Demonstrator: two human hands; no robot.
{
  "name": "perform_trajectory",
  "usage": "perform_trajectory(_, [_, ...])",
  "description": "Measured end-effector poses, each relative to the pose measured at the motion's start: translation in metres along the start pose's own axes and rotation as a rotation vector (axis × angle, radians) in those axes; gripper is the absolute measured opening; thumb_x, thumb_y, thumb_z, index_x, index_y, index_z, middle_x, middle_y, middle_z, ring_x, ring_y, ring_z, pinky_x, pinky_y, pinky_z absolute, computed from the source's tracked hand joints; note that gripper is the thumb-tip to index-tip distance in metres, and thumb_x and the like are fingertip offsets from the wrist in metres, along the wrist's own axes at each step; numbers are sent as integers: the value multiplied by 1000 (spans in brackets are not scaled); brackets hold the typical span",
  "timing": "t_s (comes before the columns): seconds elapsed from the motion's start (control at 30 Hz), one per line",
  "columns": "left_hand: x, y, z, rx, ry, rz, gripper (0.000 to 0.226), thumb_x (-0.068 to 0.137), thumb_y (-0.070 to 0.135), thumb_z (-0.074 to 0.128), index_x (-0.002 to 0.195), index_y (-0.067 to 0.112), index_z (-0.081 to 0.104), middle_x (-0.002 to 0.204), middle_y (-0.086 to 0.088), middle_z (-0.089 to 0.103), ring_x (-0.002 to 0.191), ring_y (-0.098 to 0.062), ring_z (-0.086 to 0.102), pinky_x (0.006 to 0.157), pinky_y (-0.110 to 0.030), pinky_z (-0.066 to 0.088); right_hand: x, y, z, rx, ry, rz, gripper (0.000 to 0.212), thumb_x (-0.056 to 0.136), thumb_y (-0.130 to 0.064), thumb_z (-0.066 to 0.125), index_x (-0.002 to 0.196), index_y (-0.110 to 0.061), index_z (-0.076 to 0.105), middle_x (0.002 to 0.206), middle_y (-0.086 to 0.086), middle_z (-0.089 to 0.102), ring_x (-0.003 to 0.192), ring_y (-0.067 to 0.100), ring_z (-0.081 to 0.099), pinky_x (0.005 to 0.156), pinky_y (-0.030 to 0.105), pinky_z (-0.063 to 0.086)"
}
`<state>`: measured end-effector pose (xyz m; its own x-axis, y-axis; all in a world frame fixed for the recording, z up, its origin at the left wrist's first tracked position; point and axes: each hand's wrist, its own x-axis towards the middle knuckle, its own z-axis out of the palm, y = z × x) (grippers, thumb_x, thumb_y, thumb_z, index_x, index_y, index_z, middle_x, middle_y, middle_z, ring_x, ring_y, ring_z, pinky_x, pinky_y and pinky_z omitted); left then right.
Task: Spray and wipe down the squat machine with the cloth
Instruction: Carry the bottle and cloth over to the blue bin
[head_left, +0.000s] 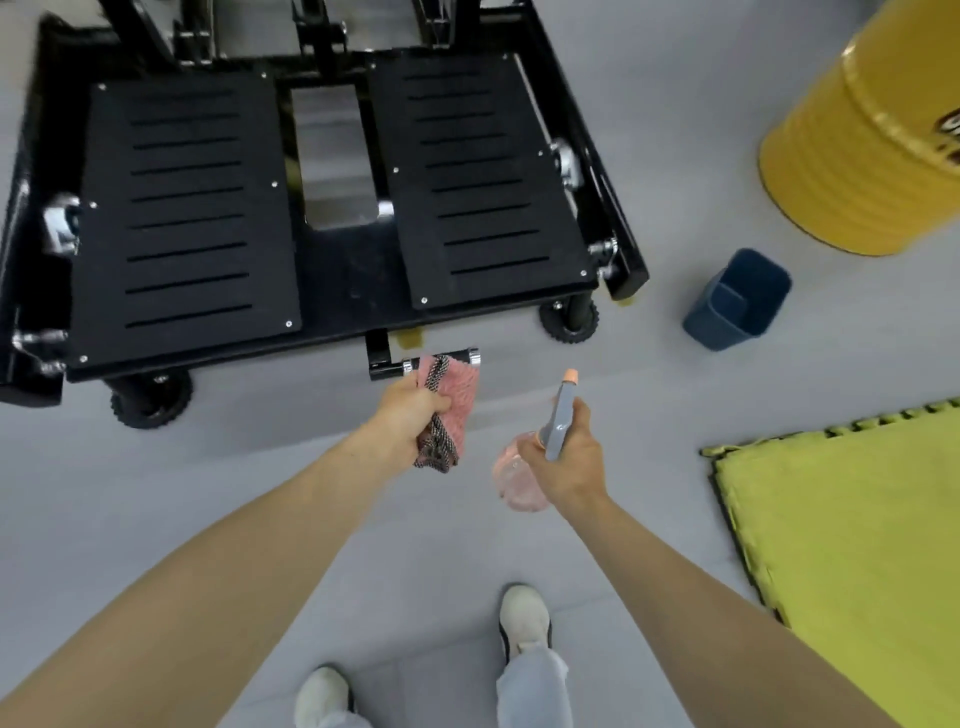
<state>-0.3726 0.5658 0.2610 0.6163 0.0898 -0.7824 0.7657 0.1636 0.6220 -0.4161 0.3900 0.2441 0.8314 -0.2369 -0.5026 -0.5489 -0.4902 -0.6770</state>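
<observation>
The wiping step looks to be in hand: the left hand (410, 410) is clenched round the pink cloth (454, 387), bunched against the short bar (387, 366) jutting from the front edge of the squat machine (343, 291) on the floor. The right hand (571, 460) is wrapped round the spray bottle (560, 421) (nozzle aimed forward); whether a finger rests on the trigger is hard to tell. Next, I judge: rub along the bar, then spray the black footplates (182, 208)
</observation>
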Motion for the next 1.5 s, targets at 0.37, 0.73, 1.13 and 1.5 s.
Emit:
perform_trajectory(0.37, [-191, 192, 101, 494, -66, 330, 29, 94, 3, 49, 116, 17, 59, 114, -8, 65, 105, -28, 61, 96, -45, 48, -89, -144, -210, -231, -120, -129, 60, 85, -26, 66, 136, -22, 35, 89, 2, 58, 86, 26, 58, 76, 39, 50])
perform_trajectory(0.73, [-225, 237, 278, 883, -100, 439, 22, 95, 10, 46, 113, 8, 58, 108, -8, 62, 94, -23, 57, 73, -29, 41, -63, -141, -363, -301, 82, -116, 56, 90, -34, 58, 137, -22, 30, 104, 9, 65, 95, 31, 61, 66, 30, 38])
perform_trajectory(1.13, [-152, 300, 401, 787, -136, 377, 32, 95, 11, 54, 124, -4, 55, 114, -22, 61, 88, -26, 59, 72, -35, 45, 44, -112, -458, -243, 219, 58, 29, 90, -30, 56, 112, -16, 44, 96, 7, 64, 85, 28, 61, 67, 33, 45])
perform_trajectory(1.5, [-1, 372, 546, 985, -266, 262, 26, 96, 14, 52, 118, 3, 59, 107, -14, 63, 88, -25, 55, 72, -28, 38, 215, -106, -507, -462, 519, -165, 29, 74, -23, 81, 90, -9, 60, 87, 1, 57, 57, 20, 54, 46, 22, 31])
